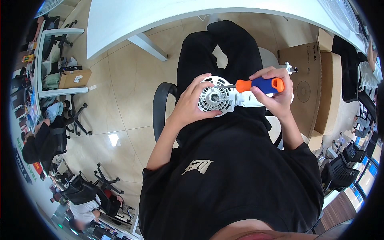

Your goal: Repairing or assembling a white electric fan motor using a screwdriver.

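Lying level, screwdriver (pixel 256 85) tip toward left hand (pixel 191 105).

Screwdriver (pixel 260 85) tip at fan motor (pixel 216 99)

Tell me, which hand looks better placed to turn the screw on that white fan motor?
The right hand, probably. It already grips the orange-and-blue screwdriver, whose tip reaches the face of the white fan motor housing. The left hand is wrapped around that housing, steadying it on the lap.
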Motion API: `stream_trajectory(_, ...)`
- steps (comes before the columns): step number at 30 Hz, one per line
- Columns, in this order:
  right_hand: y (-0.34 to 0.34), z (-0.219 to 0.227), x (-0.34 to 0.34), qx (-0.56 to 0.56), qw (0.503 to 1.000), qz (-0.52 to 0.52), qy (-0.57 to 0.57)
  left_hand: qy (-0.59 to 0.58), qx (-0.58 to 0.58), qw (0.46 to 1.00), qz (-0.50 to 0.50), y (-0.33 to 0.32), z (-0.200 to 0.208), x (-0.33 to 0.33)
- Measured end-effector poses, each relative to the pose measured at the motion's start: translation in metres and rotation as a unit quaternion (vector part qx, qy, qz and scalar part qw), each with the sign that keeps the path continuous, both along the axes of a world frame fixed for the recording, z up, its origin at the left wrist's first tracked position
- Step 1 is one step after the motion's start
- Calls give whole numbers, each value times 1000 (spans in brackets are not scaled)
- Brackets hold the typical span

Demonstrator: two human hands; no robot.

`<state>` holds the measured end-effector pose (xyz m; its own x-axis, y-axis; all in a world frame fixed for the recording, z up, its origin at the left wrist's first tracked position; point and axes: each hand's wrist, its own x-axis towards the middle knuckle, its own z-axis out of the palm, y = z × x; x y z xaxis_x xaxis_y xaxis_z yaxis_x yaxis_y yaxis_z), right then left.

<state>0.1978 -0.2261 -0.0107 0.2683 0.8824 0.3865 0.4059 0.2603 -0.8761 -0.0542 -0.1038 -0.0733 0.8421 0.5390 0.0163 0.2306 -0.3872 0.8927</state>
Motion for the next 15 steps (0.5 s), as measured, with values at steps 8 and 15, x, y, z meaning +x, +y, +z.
stream_trajectory(8,2,1,-2,-9,1000,2,-18,-5,2,1000,-2,-2,-1,-1)
stream_trajectory(15,13,17,-6,-28,996,27,-83,-2,1,1000,-4,0,-1,-1)
